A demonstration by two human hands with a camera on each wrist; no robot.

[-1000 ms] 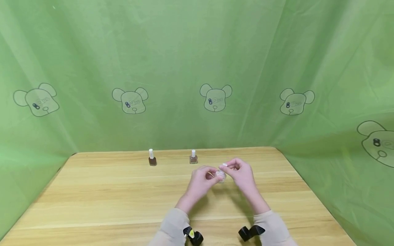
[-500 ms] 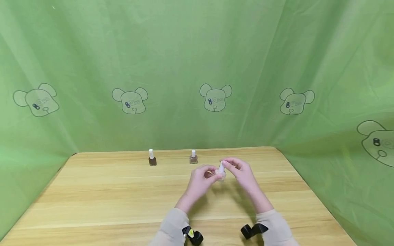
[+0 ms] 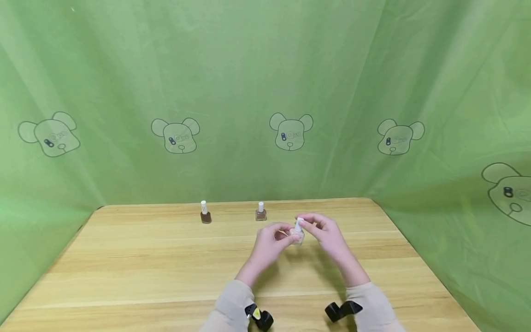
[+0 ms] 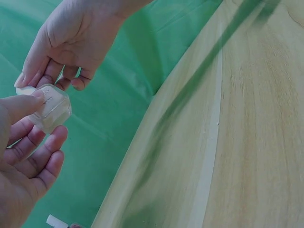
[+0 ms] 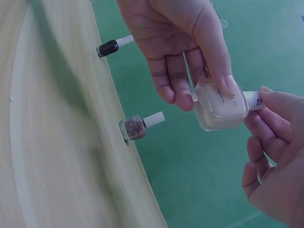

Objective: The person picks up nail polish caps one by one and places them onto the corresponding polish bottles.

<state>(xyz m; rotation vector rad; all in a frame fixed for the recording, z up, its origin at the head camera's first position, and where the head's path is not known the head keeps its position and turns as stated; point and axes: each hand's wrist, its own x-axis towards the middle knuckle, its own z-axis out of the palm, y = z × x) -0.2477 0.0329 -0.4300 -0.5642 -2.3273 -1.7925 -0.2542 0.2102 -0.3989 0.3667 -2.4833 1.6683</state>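
A pale, milky nail polish bottle [image 5: 221,107] is held up above the table between both hands. My left hand [image 3: 267,244] pinches its clear glass body, thumb across the lettered face. On the bottle's neck sits a white cap [image 3: 299,224], and my right hand [image 3: 325,233] grips this cap between thumb and fingers. In the right wrist view, the bottle lies between the left hand [image 5: 185,42] and the right hand [image 5: 280,152], its cap end partly covered by the right fingers. The left wrist view shows the bottle [image 4: 52,107] from its lettered side too.
Toward the table's far edge stand two more white-capped nail polish bottles: a dark brown bottle [image 3: 205,217] on the left and a mauve-brown bottle [image 3: 260,215] nearer the hands. A green curtain [image 3: 232,92] surrounds the wooden table [image 3: 145,267] behind and at the sides.
My right hand has shifted its grip on the cap, and the cap's side now shows where mainly its top showed a second ago. The left hand and bottle have hardly moved.
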